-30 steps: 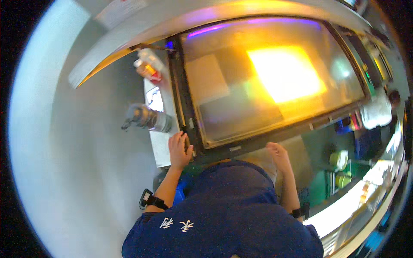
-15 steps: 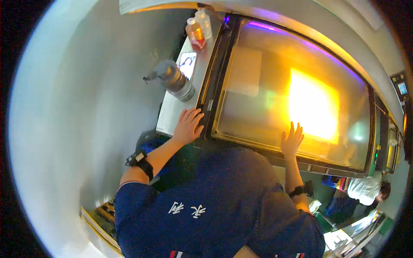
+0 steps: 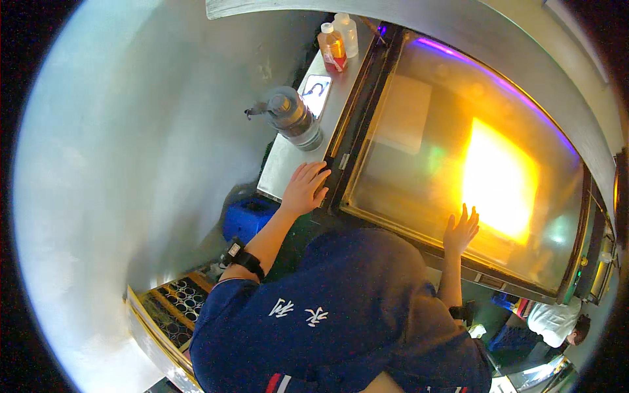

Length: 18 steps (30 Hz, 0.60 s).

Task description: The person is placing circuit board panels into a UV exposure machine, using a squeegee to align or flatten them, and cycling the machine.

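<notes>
My left hand (image 3: 306,189) lies with its fingers stretched out at the left side of a dark machine frame (image 3: 339,171), beside the end of a pale ledge. It holds nothing. Fingers apart, my right hand (image 3: 461,230) rests at the front edge of a large glassy panel (image 3: 400,187), its fingertips over the glass. Beneath or reflected in that panel a bright yellow-white rectangle (image 3: 499,182) glows just beyond the right fingertips. A fainter pale rectangle (image 3: 401,114) shows in the panel's far left part.
On the ledge (image 3: 280,169) stand a large grey jug (image 3: 295,121), a lit phone (image 3: 316,95), a reddish drink bottle (image 3: 333,49) and a clear bottle (image 3: 347,34). A blue bin (image 3: 247,219) sits below. Another person (image 3: 553,322) is at lower right. A purple light strip (image 3: 498,75) runs behind.
The whole view has shifted and turned slightly, so the ledge and panel sit further right and more of the blue bin shows. Both hands stay at about the same places on the machine.
</notes>
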### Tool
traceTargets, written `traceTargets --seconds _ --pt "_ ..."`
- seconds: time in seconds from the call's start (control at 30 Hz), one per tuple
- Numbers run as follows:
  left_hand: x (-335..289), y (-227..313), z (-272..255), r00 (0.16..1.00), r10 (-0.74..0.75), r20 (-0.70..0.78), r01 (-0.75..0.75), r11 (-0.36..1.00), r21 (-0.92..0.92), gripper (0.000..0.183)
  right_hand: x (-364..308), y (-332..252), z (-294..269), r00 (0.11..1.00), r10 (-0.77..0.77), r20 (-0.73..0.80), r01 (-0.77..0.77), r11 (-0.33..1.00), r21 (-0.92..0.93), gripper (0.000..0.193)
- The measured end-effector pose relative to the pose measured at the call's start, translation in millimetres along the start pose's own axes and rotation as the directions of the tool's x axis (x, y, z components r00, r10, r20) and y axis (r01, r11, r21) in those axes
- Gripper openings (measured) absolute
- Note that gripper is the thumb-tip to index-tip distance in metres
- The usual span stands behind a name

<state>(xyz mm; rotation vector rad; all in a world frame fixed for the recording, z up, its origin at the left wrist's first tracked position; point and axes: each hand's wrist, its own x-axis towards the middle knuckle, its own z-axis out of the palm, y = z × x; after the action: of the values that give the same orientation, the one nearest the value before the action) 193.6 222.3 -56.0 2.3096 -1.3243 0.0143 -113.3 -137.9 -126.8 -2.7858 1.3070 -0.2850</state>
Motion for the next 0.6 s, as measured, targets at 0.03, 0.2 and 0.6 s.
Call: traceTargets --seconds 0.03,0.2,0.6 --pt "0.8 0.6 -0.7 1.0 0.002 0.0 -0.002 1.0 0.0 0.048 0.0 0.9 0.6 1.0 0.001 -0.004 -0.001 1.0 -0.008 0.053" --pt "-3.2 -2.1 3.0 0.992 -0.079 -0.103 0.092 0.988 0.125 0.053 0.3 -1.3 -0.1 1.0 0.017 0.022 -0.017 1.0 0.002 0.053" --pt "-3.3 -3.1 4.7 0.98 -0.183 -0.076 0.194 0.967 0.163 0.062 -0.6 1.0 1.4 1.0 0.007 0.011 -0.007 1.0 0.025 0.054"
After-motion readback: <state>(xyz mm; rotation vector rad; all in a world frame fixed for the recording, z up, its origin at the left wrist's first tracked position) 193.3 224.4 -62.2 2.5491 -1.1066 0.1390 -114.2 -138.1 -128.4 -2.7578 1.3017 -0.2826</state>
